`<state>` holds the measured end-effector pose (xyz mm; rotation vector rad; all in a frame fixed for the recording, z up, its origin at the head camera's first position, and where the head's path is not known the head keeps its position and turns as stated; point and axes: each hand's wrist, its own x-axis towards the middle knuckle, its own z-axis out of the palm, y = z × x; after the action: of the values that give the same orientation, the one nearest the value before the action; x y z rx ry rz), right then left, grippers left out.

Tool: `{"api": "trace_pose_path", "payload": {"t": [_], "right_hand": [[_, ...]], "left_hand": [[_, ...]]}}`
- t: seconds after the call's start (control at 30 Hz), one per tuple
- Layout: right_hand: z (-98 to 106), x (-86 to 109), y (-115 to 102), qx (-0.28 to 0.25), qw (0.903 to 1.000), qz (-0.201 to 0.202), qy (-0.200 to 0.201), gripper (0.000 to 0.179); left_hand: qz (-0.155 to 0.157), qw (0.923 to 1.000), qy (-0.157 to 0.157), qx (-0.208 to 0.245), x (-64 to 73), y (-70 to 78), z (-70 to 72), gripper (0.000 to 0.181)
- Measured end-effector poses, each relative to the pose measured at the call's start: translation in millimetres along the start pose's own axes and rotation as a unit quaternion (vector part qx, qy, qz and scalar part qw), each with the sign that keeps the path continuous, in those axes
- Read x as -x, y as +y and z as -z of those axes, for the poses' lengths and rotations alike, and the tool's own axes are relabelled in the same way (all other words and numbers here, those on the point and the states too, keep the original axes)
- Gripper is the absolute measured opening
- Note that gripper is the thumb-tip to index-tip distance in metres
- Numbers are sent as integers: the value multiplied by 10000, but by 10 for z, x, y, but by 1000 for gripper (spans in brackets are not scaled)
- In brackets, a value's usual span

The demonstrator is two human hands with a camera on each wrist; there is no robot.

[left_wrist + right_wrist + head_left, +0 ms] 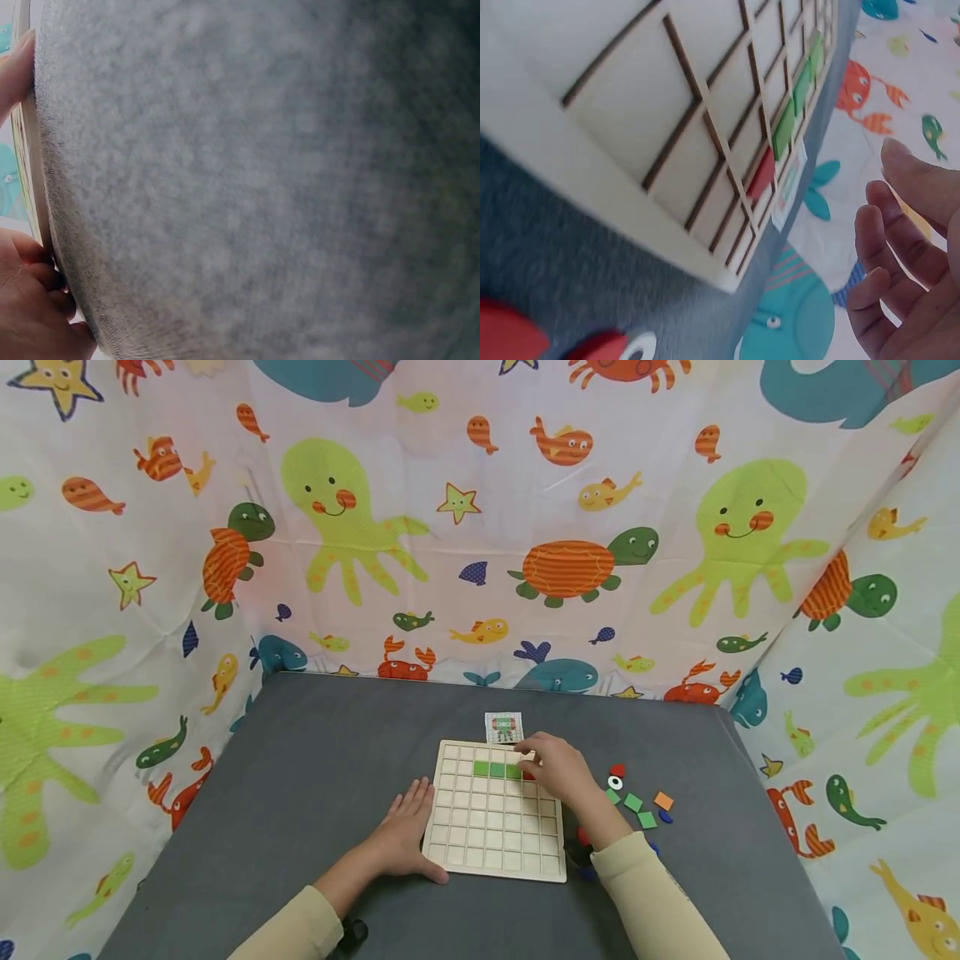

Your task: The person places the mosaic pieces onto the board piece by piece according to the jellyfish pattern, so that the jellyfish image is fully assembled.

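Observation:
A wooden grid board (480, 862) lies on the table. In one of its upper rows sit green square tiles (497, 770), with a red tile (761, 176) at the right end of them. My left hand (405, 831) rests spread along the board's left edge, its thumb near the lower left corner. Over the board's upper right part hovers my right hand (558, 768), close to the red tile. The right wrist view shows its fingers loosely bent, with nothing between them. Just beyond the board's far edge lies a small printed picture card (503, 727).
Loose pieces are scattered right of the board: a red piece (617, 770), a white ring (615, 782), several green squares (633, 802), an orange square (663, 801) and blue pieces (665, 817). My right forearm partly covers others. A sea-animal curtain (465, 635) surrounds the grey table (337, 727).

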<state>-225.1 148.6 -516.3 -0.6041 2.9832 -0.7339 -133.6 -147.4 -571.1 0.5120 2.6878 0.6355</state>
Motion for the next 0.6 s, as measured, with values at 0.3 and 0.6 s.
{"api": "trace_pose_path", "payload": {"t": [0.3,0.6], "right_hand": [[247,176,246,-79,9991,-252,345,29],[385,363,504,-67,9965,-689,463,30]], "left_hand": [[-8,10000,-44,74,-7,20,-5,145],[-3,9999,-43,146,11,21,22,145]]}}
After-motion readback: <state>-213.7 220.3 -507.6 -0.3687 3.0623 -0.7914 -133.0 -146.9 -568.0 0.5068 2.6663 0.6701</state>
